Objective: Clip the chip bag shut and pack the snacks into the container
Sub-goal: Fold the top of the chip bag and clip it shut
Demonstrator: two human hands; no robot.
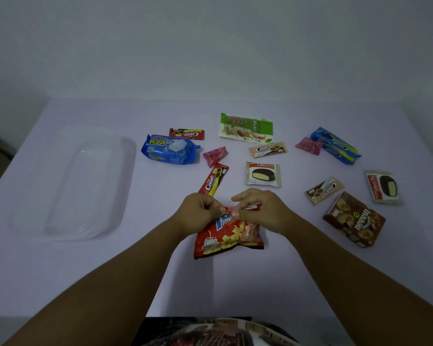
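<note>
A red potato chip bag (226, 239) lies on the table in front of me. My left hand (200, 212) pinches its folded top at the left. My right hand (263, 211) pinches the same top edge at the right, where a pale, see-through clip (238, 207) shows between the fingers. The clear plastic container (68, 186) stands at the left. Loose snacks lie beyond the hands: a blue wafer pack (169, 149), a green nuts pack (245, 128), a Choco Pie (263, 174) and a red Cream-O stick (213, 179).
At the right lie a brown snack box (354, 219), a second Choco Pie (383, 187), a blue cookie sleeve (335, 146), a beige Cream-O pack (324, 190) and two pink candies (309, 145) (215, 156). The table ends at a pale wall behind.
</note>
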